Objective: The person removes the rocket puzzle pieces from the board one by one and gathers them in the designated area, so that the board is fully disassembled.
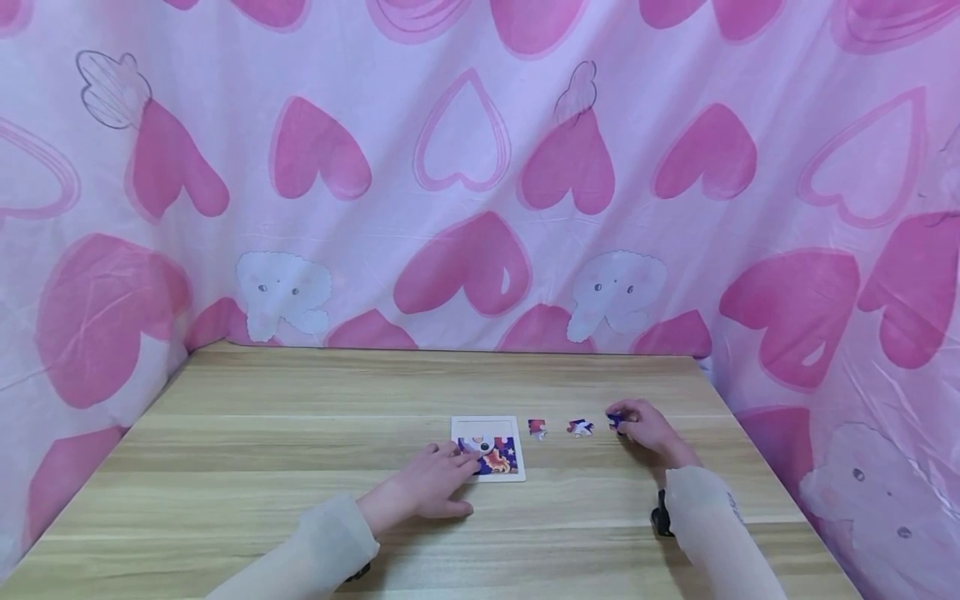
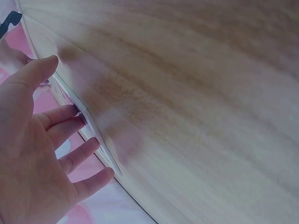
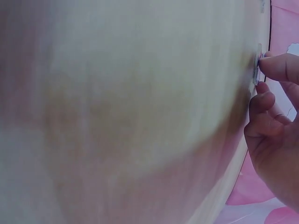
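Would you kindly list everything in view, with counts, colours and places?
Table: one, light wood, under the puzzle
Backdrop cloth: one, pink with hearts, behind the table
Puzzle tray: one, white, on the table
Puzzle picture: one, mostly purple, in the tray
Loose puzzle pieces: two, multicoloured, right of the tray
Held piece: one, dark purple, right of those
Sleeves: two, pale, foreground
Wrist devices: two, black, by the sleeves
Left hand: one, bare, fingers at the tray
Right hand: one, bare, pinching the held piece
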`<action>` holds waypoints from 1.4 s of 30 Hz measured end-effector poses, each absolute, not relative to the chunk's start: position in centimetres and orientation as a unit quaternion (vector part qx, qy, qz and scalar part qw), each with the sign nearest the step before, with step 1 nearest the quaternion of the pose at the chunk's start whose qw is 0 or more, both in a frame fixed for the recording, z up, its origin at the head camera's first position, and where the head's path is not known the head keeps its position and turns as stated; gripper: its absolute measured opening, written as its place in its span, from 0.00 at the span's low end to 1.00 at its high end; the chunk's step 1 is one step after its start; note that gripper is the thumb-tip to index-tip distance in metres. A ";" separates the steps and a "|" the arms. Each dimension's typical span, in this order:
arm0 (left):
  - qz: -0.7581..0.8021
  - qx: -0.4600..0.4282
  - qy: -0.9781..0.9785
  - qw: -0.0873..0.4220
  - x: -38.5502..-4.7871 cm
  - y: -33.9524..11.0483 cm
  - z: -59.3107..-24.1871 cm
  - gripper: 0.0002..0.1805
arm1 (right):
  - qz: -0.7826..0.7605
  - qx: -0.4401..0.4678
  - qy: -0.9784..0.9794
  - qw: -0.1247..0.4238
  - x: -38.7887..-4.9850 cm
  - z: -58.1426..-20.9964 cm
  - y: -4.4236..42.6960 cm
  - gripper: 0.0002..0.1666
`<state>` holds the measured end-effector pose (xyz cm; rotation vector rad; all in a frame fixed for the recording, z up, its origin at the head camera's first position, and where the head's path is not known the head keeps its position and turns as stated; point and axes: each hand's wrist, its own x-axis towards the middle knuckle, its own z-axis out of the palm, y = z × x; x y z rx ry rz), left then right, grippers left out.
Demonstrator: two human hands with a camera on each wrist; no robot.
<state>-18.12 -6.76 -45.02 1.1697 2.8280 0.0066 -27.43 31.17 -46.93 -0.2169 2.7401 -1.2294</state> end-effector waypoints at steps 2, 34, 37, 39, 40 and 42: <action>0.003 0.381 0.924 0.040 -18.1 -6.8 -45.0 0.36 | -0.395 -0.075 0.914 0.056 -27.5 -47.0 31.2 0.16; 0.026 0.332 0.940 0.069 -17.4 -7.1 -45.2 0.37 | -0.418 -0.148 0.894 0.062 -26.5 -45.3 21.4 0.14; 0.037 0.319 0.944 0.078 -17.2 -7.2 -45.1 0.37 | -0.420 -0.162 0.891 0.066 -26.5 -45.3 20.5 0.14; 0.041 0.315 0.945 0.081 -17.2 -7.2 -45.1 0.37 | -0.423 -0.174 0.886 0.074 -26.6 -45.3 19.8 0.14; 0.040 0.315 0.945 0.082 -17.2 -7.3 -45.1 0.37 | -0.426 -0.179 0.883 0.081 -26.6 -45.2 19.5 0.14; 0.038 0.316 0.945 0.081 -17.2 -7.3 -45.2 0.37 | -0.423 -0.190 0.881 0.096 -26.5 -45.0 18.7 0.14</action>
